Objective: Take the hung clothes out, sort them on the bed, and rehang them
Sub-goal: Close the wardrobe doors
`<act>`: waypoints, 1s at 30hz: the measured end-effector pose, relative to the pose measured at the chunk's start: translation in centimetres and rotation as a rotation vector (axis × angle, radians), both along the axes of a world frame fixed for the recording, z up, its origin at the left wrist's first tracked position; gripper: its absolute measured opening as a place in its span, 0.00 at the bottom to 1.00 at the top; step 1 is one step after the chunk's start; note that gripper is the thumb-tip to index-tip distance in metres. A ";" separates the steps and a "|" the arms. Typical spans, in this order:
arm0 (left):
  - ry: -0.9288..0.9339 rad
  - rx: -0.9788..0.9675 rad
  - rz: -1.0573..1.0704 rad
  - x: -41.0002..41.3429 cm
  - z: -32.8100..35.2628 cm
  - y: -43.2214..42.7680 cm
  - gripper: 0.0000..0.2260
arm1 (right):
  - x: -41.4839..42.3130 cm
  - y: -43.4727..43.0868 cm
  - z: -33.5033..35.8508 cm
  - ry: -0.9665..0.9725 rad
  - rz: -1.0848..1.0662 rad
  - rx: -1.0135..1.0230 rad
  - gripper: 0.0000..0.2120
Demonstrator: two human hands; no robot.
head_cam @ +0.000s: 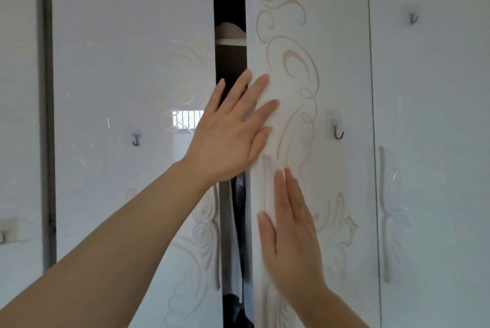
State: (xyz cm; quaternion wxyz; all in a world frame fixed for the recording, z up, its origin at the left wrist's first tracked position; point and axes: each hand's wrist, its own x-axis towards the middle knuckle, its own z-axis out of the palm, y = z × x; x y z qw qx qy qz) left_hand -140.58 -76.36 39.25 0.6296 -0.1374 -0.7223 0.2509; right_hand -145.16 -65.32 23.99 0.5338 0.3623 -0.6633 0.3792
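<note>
Both flat hands, left (228,136) and right (289,237), press the wardrobe door (313,67).

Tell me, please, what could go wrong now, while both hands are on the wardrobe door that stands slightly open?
1. The left hand has fingers across the dark gap beside the glossy white swirl-patterned wardrobe door; if that door swings shut, they could be pinched.
2. The right hand lies flat against the long white door handle, not around it, so it may slip on the glossy surface.
3. Hung clothes sit close behind the gap and might snag on the door edge.
</note>
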 end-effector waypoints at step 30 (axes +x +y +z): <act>-0.021 0.116 0.006 -16.7 -2.5 -17.4 0.23 | -16.6 -17.3 -2.3 0.222 -0.287 0.046 0.23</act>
